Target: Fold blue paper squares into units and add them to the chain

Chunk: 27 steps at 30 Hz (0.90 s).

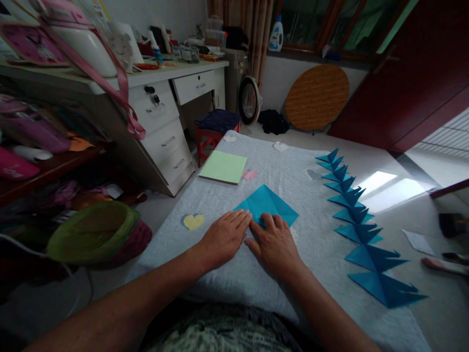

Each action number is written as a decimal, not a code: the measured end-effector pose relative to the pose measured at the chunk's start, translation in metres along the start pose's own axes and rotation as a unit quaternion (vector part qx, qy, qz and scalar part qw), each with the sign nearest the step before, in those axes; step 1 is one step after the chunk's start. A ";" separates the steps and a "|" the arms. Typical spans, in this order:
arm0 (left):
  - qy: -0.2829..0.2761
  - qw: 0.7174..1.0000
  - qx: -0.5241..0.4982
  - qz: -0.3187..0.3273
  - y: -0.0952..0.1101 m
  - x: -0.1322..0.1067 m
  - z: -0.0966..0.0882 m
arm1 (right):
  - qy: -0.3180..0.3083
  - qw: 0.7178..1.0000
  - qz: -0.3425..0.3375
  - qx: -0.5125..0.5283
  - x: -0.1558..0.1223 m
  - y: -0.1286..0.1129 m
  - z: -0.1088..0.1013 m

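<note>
A blue sheet of origami paper (267, 203) lies on the cloth-covered table in front of me, one corner pointing away, with creases across it. My left hand (229, 232) rests flat over its left corner, fingers stretched out side by side. Over the near edge, my right hand (273, 239) has its fingers bent down onto the paper, the index fingertip close to my left fingers. Both hands cover the near part of the sheet. Along the table's right side stands a row of several folded blue paper cranes (361, 230), tucked close together.
A stack of pale green paper (223, 167) sits at the table's far left. The white tablecloth (216, 283) carries heart patches. Left of the table is a bin with a green liner (95, 232); a red stool (216, 127) stands beyond the far end, near a desk (161, 112).
</note>
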State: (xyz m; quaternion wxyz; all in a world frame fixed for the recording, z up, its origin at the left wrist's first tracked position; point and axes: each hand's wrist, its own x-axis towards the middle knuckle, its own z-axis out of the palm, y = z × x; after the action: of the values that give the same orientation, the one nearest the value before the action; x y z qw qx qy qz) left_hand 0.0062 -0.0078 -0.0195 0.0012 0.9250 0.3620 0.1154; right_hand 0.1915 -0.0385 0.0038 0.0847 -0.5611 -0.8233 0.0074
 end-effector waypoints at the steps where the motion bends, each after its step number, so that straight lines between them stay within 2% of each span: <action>1: -0.004 1.000 0.004 -0.008 0.002 0.000 -0.002 | 0.002 1.000 0.000 0.000 0.000 0.000 0.001; 9: -0.025 0.998 0.039 -0.047 0.012 -0.003 -0.008 | 0.006 1.000 0.000 0.007 -0.001 0.001 0.001; 16: 0.006 0.991 0.078 -0.107 0.006 -0.012 -0.009 | 0.005 1.000 0.003 0.005 -0.001 0.001 0.001; 19: 0.021 0.984 0.086 -0.154 0.002 -0.017 -0.016 | 0.006 1.000 0.003 0.006 -0.001 0.002 0.001; 23: 0.014 0.975 0.100 -0.199 -0.003 -0.018 -0.027 | 0.010 1.000 0.002 0.004 -0.001 0.002 0.002; 25: 0.019 0.976 0.095 -0.193 -0.002 -0.014 -0.029 | 0.009 1.000 0.002 0.003 -0.001 0.002 0.001; 27: 0.033 0.986 0.072 -0.145 0.001 -0.008 -0.026 | 0.009 1.000 0.002 0.003 -0.001 0.001 0.000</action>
State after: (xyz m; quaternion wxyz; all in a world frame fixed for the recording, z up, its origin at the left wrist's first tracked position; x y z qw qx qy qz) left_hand -0.0047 -0.0159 0.0046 -0.0612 0.8561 0.4994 0.1183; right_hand 0.1929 -0.0390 0.0032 0.0938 -0.5626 -0.8214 0.0047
